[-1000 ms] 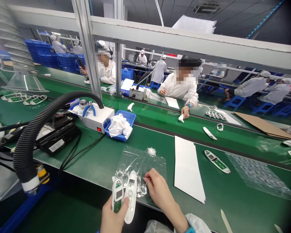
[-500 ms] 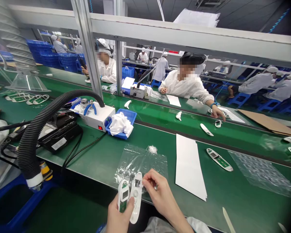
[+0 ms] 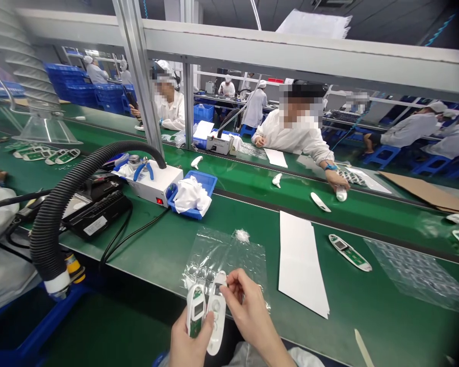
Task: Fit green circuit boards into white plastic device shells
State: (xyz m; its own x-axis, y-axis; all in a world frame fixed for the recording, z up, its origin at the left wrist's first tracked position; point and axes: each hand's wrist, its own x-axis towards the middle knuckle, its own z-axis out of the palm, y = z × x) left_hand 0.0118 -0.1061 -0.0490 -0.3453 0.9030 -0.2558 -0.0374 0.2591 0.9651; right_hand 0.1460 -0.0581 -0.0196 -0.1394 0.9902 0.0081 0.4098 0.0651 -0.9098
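My left hand (image 3: pixel 189 334) grips two white plastic shell halves side by side. The left half (image 3: pixel 196 311) carries a green circuit board with a small dark-framed screen; the right half (image 3: pixel 216 318) is a bare cover with a window near its top and round button openings below. My right hand (image 3: pixel 248 306) is closed in a pinch at the window of the bare cover, its fingertips touching that end. Anything small between those fingertips is hidden. Under and beyond both hands lies a clear plastic sheet (image 3: pixel 229 255) with rounded pieces, and a crumpled clear scrap (image 3: pixel 241 235) at its far edge.
Right of my hands lie white paper sheets (image 3: pixel 300 265), another shell with a board (image 3: pixel 350 252) and a clear blister sheet (image 3: pixel 416 275). A white box (image 3: pixel 156 183), black hose (image 3: pixel 48 229) and blue tray (image 3: pixel 202 178) stand left. Beyond the conveyor (image 3: pixel 245 183), a co-worker (image 3: pixel 294 127) reaches for a part.
My right fingertips have moved slightly inward over the window of the cover. Across the belt, the co-worker's hand has closed on a white part, and parts on the belt have shifted left.
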